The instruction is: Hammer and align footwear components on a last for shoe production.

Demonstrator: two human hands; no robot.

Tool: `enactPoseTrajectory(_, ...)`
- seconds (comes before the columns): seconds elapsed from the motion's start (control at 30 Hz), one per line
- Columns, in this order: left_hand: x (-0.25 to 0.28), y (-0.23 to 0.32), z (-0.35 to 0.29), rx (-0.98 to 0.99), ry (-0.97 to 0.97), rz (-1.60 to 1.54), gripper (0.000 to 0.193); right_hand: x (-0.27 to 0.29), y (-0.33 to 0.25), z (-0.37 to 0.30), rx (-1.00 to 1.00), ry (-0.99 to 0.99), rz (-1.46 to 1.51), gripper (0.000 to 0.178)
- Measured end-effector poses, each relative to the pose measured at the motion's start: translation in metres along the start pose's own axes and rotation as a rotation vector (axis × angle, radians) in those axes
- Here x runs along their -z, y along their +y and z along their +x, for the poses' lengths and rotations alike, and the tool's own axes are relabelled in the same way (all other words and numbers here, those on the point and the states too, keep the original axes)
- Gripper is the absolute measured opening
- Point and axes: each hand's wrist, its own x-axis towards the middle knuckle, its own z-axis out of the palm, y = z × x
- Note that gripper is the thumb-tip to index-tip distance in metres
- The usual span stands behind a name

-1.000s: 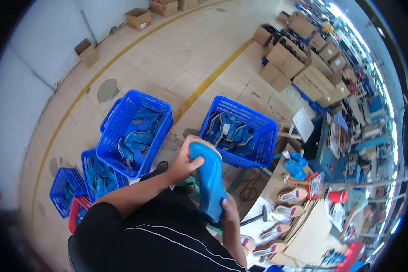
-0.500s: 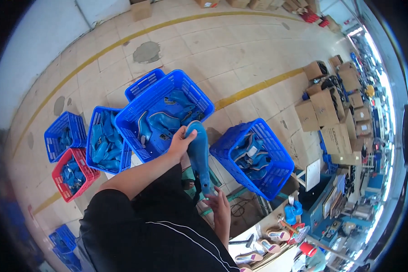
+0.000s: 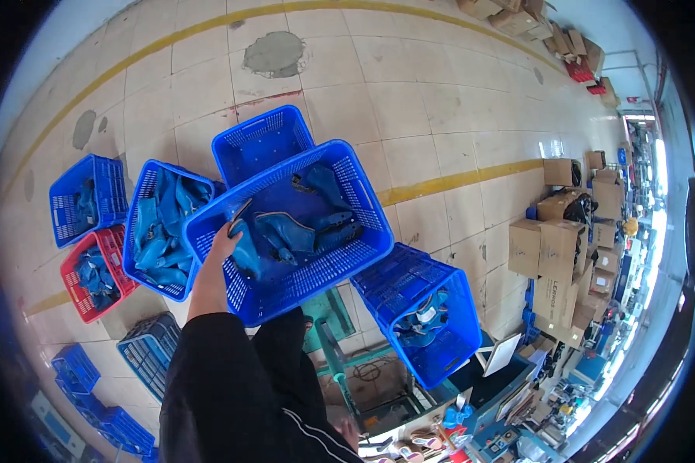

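Blue plastic dominates the floor (image 3: pixel 455 85): the biggest crate (image 3: pixel 340 266) sits nearest the person, tilted, with several blue moulded pieces (image 3: pixel 286 235) heaped in its middle and far corner. Behind it stands an empty crate (image 3: pixel 262 139); to its left a second full crate (image 3: pixel 158 231), a small red crate (image 3: pixel 93 274) and another blue one (image 3: pixel 81 197); to its right a lower crate (image 3: pixel 432 316) with a few pieces inside. Cardboard boxes (image 3: pixel 552 247) line the right side.

The left hand (image 3: pixel 222 243) reaches over the near-left rim of the big crate, its fingers closed round one blue piece (image 3: pixel 243 251) at the edge of the heap, just inside the wall. The right hand is hidden below the dark sleeve and body, so how it stands cannot be told.

A fair judgement for doing this well: keep the grip on the piece's thick part, clear the rim rather than drag across it, and avoid snagging the neighbouring pieces, which lie touching it. The crate looks tipped, so a steadying hold on its wall would help
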Motion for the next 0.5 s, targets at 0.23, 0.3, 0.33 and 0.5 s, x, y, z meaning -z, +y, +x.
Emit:
enactPoseTrajectory(0.23,0.003,-0.060,0.059,0.253,-0.227,0.650,0.041,0.097,-0.098,0.054,-1.030,-0.196,1.155,0.046)
enactPoseTrajectory(0.3,-0.103,0.000,0.019,0.270,-0.049,0.838,0.041,0.143,-0.089,0.052,-1.108,-0.118,1.003,0.046)
enactPoseTrajectory(0.33,-0.140,0.039,0.006,0.090,-0.054,0.802,0.045,0.157,-0.088,0.055,-1.131,-0.078,0.957,0.046)
enactPoseTrajectory(0.5,-0.216,0.091,0.040,-0.356,-0.245,0.442,0.063,0.158,-0.097,0.101,-1.081,-0.068,0.884,0.047)
